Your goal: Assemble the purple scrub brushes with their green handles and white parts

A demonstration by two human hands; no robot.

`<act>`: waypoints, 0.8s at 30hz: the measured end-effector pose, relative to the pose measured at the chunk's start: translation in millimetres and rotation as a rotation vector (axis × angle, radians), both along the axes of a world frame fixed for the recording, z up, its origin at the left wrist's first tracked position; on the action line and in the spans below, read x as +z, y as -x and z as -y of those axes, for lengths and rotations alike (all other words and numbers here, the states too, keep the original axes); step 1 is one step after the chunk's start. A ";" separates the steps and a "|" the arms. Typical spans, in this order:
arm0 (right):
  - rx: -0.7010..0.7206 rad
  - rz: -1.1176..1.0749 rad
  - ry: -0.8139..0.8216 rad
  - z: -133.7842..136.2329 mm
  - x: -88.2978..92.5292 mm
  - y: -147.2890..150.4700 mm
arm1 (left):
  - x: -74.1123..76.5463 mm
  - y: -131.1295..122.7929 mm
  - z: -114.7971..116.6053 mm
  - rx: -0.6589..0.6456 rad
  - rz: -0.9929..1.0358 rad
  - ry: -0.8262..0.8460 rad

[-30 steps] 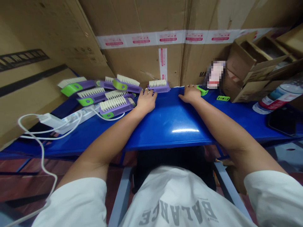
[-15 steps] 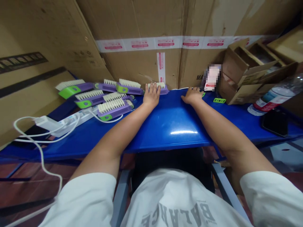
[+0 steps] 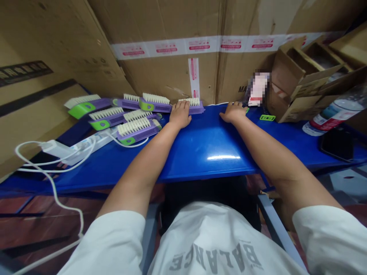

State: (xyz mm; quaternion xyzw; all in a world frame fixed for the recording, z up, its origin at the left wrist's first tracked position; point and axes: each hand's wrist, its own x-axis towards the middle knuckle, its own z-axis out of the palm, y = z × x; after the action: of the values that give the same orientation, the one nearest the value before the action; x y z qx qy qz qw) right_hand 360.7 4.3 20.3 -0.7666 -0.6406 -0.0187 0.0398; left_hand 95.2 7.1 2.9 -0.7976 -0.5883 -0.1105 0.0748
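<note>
Several purple and green brushes with cream bristles lie on the left half of the blue table point(image 3: 200, 152). My left hand point(image 3: 180, 114) rests at the near left end of one brush point(image 3: 196, 106) by the cardboard wall, fingers stretched forward and partly covering it. Left of that hand is another brush point(image 3: 155, 104), lying bristles up. Over at the table's back edge, my right hand point(image 3: 234, 112) lies palm down, thumb apart from the fingers. A small green part point(image 3: 247, 110) peeks out beside it, mostly hidden.
Large cardboard boxes point(image 3: 163, 72) stand behind the table. At left lies a white power strip point(image 3: 94, 142) with cables. On the right are a green-ended piece point(image 3: 267, 117), a blurred-out upright item point(image 3: 259, 89), open small cartons point(image 3: 298, 88), a water bottle point(image 3: 329, 116) and a phone point(image 3: 337, 145).
My left hand has slid slightly left and towards me, so more of the brush's bristles show. My right hand stays about where it was. The view has shifted a little.
</note>
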 end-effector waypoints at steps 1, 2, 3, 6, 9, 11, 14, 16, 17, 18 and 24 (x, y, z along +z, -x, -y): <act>0.005 0.001 0.003 -0.4 -0.4 -0.4 | 1.0 1.4 0.4 -0.015 0.014 -0.018; 0.010 0.001 0.005 -1.0 -0.8 -0.9 | 1.7 2.5 0.7 -0.030 0.030 -0.033; 0.013 0.002 0.008 -1.7 -1.3 -1.3 | 2.2 3.5 0.8 -0.042 0.050 -0.046; 0.025 0.008 0.009 -3.6 -3.0 -2.3 | 0.0 4.6 -0.1 -0.055 0.118 -0.085; 0.043 0.015 0.006 -3.3 -3.3 -2.3 | -6.7 3.4 -3.2 0.000 0.166 -0.106; 0.053 0.013 0.008 -1.3 -2.0 -1.4 | -11.1 2.6 -5.9 0.038 0.167 -0.079; 0.070 0.004 0.018 2.4 0.9 0.5 | -13.2 3.9 -9.2 0.032 0.145 -0.056; 0.088 0.001 0.022 3.7 2.0 1.7 | -11.7 6.0 -10.6 0.025 0.136 -0.083; 0.095 0.001 0.023 3.8 2.1 2.1 | -10.7 7.2 -10.9 0.028 0.136 -0.095; 0.101 0.000 0.022 3.6 2.0 2.3 | -9.7 8.3 -10.9 0.031 0.140 -0.099; 0.101 -0.010 0.009 5.1 2.1 3.8 | -2.9 8.0 -4.0 -0.025 0.189 -0.039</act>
State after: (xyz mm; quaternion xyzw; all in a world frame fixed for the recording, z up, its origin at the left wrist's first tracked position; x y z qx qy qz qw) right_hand 357.0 -0.8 22.4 -0.7336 -0.6784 -0.0101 0.0404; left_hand 87.2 11.1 0.0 -0.7892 -0.5805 -0.1978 0.0331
